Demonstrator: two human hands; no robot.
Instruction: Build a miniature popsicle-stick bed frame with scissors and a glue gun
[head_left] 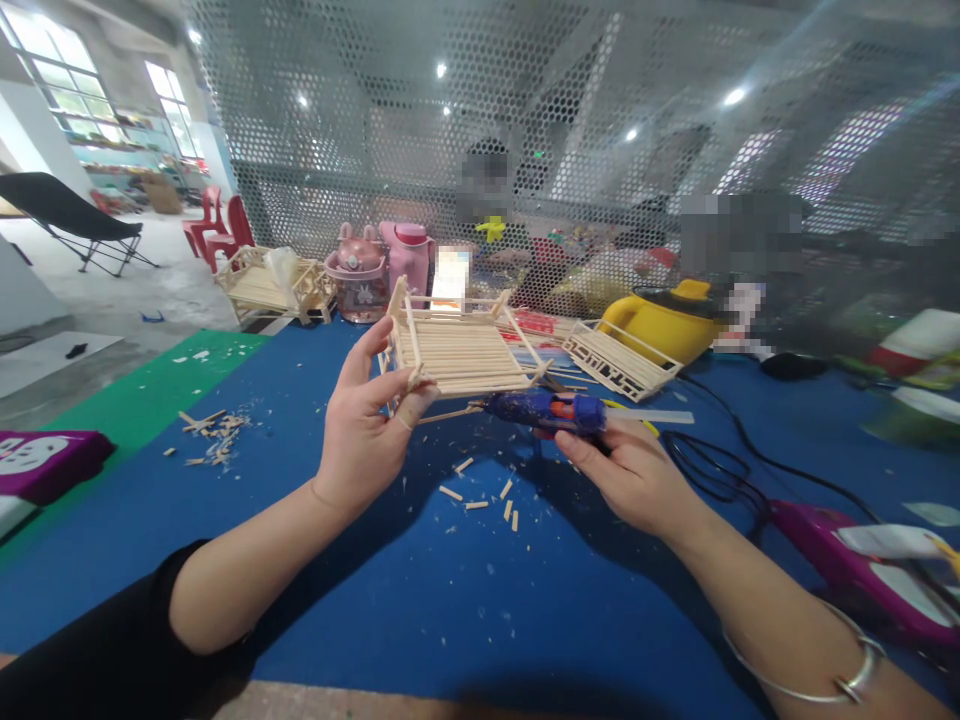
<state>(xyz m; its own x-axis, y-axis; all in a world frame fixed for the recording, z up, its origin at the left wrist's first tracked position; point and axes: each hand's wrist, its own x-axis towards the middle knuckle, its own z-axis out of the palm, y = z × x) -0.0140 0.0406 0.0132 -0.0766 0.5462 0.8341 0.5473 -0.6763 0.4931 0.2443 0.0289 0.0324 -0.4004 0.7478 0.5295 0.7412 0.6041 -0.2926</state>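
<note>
My left hand [375, 415] pinches the near left corner of a small wooden stick frame [461, 352], a slatted platform with corner posts and thin rails, held tilted above the table. My right hand [626, 470] grips a blue hot glue gun [517, 408] with a clear glue stick [652, 416] poking out of its back. The gun's nozzle points left, just under the frame's lower edge near my left fingers. Whether the tip touches the wood I cannot tell. Several short stick offcuts [477, 505] lie on the blue mat below.
A slatted wooden panel [622, 362] and a yellow pot [660, 325] stand at the back right. Black cable [712, 465] coils beside a purple device [847, 565]. Another wooden model [274, 283], a pink cup [358, 285] and a pink bottle [407, 262] line the perforated metal screen [360, 130].
</note>
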